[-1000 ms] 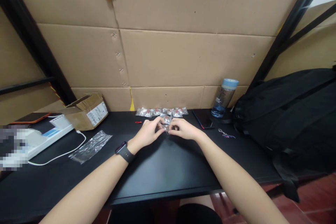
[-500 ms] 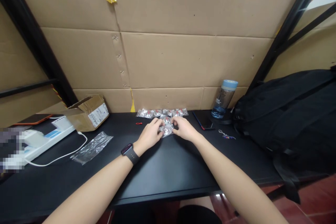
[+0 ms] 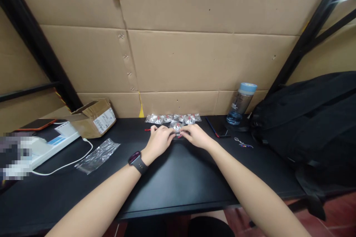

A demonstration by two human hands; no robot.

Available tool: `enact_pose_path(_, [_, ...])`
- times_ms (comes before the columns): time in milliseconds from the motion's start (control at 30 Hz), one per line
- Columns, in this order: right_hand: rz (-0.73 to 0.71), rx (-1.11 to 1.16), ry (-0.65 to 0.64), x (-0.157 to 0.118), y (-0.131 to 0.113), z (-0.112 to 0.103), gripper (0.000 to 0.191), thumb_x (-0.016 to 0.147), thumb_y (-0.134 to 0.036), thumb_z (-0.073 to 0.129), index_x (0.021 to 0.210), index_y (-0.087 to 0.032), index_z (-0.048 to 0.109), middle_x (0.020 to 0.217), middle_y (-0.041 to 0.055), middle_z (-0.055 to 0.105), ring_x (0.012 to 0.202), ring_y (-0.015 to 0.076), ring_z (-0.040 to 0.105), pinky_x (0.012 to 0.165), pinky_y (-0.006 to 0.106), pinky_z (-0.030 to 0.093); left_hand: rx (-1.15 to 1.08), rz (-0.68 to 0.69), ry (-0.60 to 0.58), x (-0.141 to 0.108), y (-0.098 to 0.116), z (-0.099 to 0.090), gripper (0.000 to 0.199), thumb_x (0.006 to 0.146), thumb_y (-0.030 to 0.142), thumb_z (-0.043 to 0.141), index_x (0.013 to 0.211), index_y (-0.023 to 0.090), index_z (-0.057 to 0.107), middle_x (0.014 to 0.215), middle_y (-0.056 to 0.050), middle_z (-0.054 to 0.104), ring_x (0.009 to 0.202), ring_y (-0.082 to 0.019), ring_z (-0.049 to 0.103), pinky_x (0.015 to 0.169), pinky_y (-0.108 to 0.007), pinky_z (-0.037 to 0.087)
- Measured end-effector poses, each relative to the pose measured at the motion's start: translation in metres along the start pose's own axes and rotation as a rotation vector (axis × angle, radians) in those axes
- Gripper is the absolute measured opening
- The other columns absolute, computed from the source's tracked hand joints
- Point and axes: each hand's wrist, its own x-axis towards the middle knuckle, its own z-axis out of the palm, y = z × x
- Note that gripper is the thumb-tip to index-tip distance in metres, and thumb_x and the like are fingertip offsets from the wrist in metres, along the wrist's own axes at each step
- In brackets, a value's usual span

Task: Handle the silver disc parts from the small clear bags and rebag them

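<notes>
My left hand (image 3: 158, 141), a watch on its wrist, and my right hand (image 3: 198, 136) meet at the middle of the black table. Their fingertips close on a small silvery round piece with a red part, in clear plastic, mostly hidden by the fingers. Just beyond them lies a like packet (image 3: 177, 126), silver with a red centre. Behind that, a row of packets (image 3: 159, 119) of the same look runs along the cardboard wall. A small red loop (image 3: 147, 129) lies left of my left hand.
Leftward are an empty-looking clear bag (image 3: 98, 155), an open cardboard box (image 3: 96, 120) and a white power strip (image 3: 41, 155) with a cable. At right stand a water bottle (image 3: 241, 103) and a black backpack (image 3: 311, 118), near a phone (image 3: 218, 127) and a keychain (image 3: 243, 143).
My fingers have come closer together, and the near packet has shifted slightly away from me, toward the one behind it. The view has tilted and shifted slightly.
</notes>
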Motion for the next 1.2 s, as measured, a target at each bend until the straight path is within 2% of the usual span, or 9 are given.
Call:
enact_pose_path(200, [0.142,-0.111,0.09,-0.004,0.016,-0.027,0.022,0.095,-0.031,0.057,0.11,-0.025,0.072,0.099,0.0051,0.075,0.09,0.0205,0.068,0.08,0.029,0.047,-0.066,-0.286,0.093,0.011,-0.03,-0.003,0.021,0.097,0.032,0.051,0.112,0.03,0.066,0.098,-0.004,0.077,0.1,-0.028,0.067,0.093,-0.044,0.03])
enact_pose_path(300, [0.242,-0.179,0.072,-0.008,0.039,-0.038,0.02,0.09,-0.027,0.061,0.105,-0.023,0.074,0.106,0.0077,0.074,0.098,0.0234,0.068,0.085,0.031,0.048,-0.097,-0.467,0.123,0.021,-0.047,-0.005,0.026,0.095,0.029,0.052,0.12,0.029,0.06,0.089,-0.004,0.076,0.095,-0.03,0.068,0.092,-0.045,0.033])
enact_pose_path(367, [0.272,-0.192,0.03,-0.01,0.053,-0.041,0.022,0.086,-0.026,0.066,0.106,-0.021,0.074,0.113,0.0107,0.073,0.105,0.0255,0.067,0.091,0.032,0.048,-0.109,-0.499,0.128,0.028,-0.055,-0.005,0.022,0.096,0.03,0.05,0.114,0.028,0.062,0.096,-0.006,0.076,0.099,-0.03,0.067,0.093,-0.046,0.034])
enact_pose_path(567, [0.304,-0.121,-0.156,-0.017,0.068,-0.039,0.038,0.076,-0.028,0.076,0.113,-0.018,0.073,0.108,0.0106,0.074,0.095,0.0239,0.07,0.087,0.031,0.051,0.103,-0.332,0.086,0.027,-0.065,-0.008,0.033,0.097,0.031,0.046,0.126,0.033,0.063,0.136,-0.011,0.06,0.126,-0.036,0.049,0.096,-0.051,0.037])
enact_pose_path(667, [0.305,-0.098,-0.18,-0.019,0.065,-0.041,0.047,0.068,-0.03,0.082,0.113,-0.019,0.073,0.109,0.0091,0.074,0.096,0.0233,0.07,0.085,0.029,0.051,0.191,-0.259,0.062,0.018,-0.068,-0.023,0.032,0.093,0.024,0.049,0.121,0.026,0.065,0.123,-0.014,0.065,0.117,-0.032,0.056,0.095,-0.044,0.042])
enact_pose_path(800, [0.329,-0.094,-0.224,-0.021,0.062,-0.047,0.047,0.063,-0.022,0.083,0.109,-0.02,0.074,0.099,0.0054,0.074,0.083,0.0198,0.069,0.076,0.027,0.051,0.019,0.004,-0.239,0.007,-0.073,-0.039,0.033,0.084,0.009,0.05,0.098,0.029,0.072,0.1,-0.002,0.074,0.098,-0.02,0.067,0.091,-0.03,0.045])
enact_pose_path(867, [0.34,-0.098,-0.22,-0.021,0.061,-0.048,0.044,0.063,-0.021,0.082,0.106,-0.02,0.074,0.094,0.0039,0.073,0.08,0.0183,0.068,0.073,0.026,0.05,-0.061,0.092,-0.303,0.005,-0.076,-0.041,0.032,0.08,0.009,0.056,0.096,0.031,0.074,0.098,0.001,0.074,0.097,-0.018,0.067,0.091,-0.027,0.045])
enact_pose_path(1033, [0.345,-0.088,-0.179,-0.02,0.059,-0.044,0.037,0.059,-0.02,0.08,0.096,-0.022,0.074,0.088,0.0004,0.071,0.075,0.0156,0.066,0.067,0.024,0.047,-0.098,0.074,-0.29,0.006,-0.077,-0.034,0.004,0.079,0.024,0.071,0.081,0.027,0.073,0.08,0.001,0.073,0.079,-0.017,0.068,0.08,-0.026,0.046])
enact_pose_path(1200, [0.208,0.021,-0.076,-0.018,0.051,-0.042,0.038,0.06,-0.018,0.075,0.097,-0.02,0.07,0.091,0.0005,0.07,0.075,0.0141,0.063,0.069,0.023,0.048,-0.234,0.063,-0.163,0.003,-0.056,-0.029,0.011,0.087,0.031,0.062,0.088,0.024,0.071,0.084,-0.001,0.074,0.079,-0.017,0.068,0.078,-0.026,0.048])
